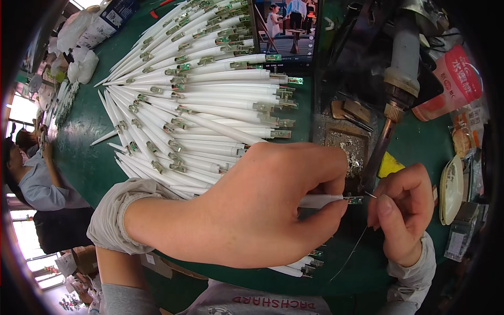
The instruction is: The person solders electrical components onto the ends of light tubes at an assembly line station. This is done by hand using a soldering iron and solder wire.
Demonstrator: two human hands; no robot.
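Note:
My left hand (252,205) is closed round a white tapered plastic tube (314,201), held level between thumb and fingers. A small green circuit board (355,200) sticks out of its right end. Facing it, my right hand (401,210) pinches a thin solder wire (350,255), whose short end points toward the board while the rest hangs below. A soldering iron (390,102) slants down from the upper right, its dark tip close above the board and the wire end. I cannot tell whether they touch.
Many similar white tubes (210,118) fan across the green table (86,152); a few more (296,266) lie near my body. Behind stands a lit screen (286,29). To the right are a yellow sponge (389,165), a pink cup (452,81) and a dish (450,190). Another person (39,176) sits far left.

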